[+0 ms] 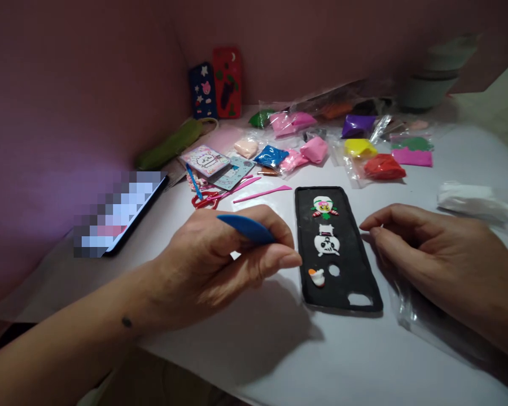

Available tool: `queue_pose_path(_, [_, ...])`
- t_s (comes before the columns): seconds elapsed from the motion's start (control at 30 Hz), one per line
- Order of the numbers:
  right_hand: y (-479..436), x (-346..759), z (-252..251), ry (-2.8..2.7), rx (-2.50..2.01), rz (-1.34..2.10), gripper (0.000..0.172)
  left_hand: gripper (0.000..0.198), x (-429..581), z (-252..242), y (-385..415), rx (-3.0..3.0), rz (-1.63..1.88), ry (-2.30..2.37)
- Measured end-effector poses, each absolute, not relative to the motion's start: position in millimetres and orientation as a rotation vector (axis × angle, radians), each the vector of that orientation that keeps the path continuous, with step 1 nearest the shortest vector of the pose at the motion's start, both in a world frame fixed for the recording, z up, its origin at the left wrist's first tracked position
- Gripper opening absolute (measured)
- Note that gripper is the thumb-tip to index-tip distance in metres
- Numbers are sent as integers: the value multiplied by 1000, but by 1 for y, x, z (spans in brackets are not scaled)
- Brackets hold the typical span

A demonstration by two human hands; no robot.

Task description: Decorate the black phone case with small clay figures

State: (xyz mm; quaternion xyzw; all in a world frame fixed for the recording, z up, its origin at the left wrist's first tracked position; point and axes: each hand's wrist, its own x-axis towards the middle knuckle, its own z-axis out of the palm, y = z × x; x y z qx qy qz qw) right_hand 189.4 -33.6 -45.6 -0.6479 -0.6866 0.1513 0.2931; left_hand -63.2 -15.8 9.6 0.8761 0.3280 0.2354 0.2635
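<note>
Nearest, the left hand (pixel 211 270) pinches a curved blue plastic tool (pixel 249 227) between thumb and fingers, its tapered end jutting leftward. The right hand (pixel 440 259) curls by the case's right edge, thumb and forefinger tips close together; whether they grip anything I cannot tell. Between the hands, flat on the white tabletop (pixel 220 355), lies a black phone case (pixel 350 254) bearing a small orange-and-white piece (pixel 317 278), a white cartoon head (pixel 327 245) and a green-trimmed white figure (pixel 323 204). Should these be soft, a low sweep of the left thumb could smear the nearest piece; a bump from the right fingertips could skew the case. Its rim leaves slim margins beside the figures. Room to move is widest left of the case's near end; beyond, a slim pink tool (pixel 262 194), red-handled scissors (pixel 205 200) and a blue bagged packet (pixel 271 156) crowd the far side.
</note>
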Motion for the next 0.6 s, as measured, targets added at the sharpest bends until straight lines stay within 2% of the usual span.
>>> queue_pose_path(0.37, [-33, 189, -45, -1837, -1705, 372, 11, 7, -44, 26, -32, 2659, 411, 770])
queue_pose_path(0.6, [-33, 188, -43, -1844, -1693, 391, 14, 8, -39, 16, -34, 2675, 465, 807])
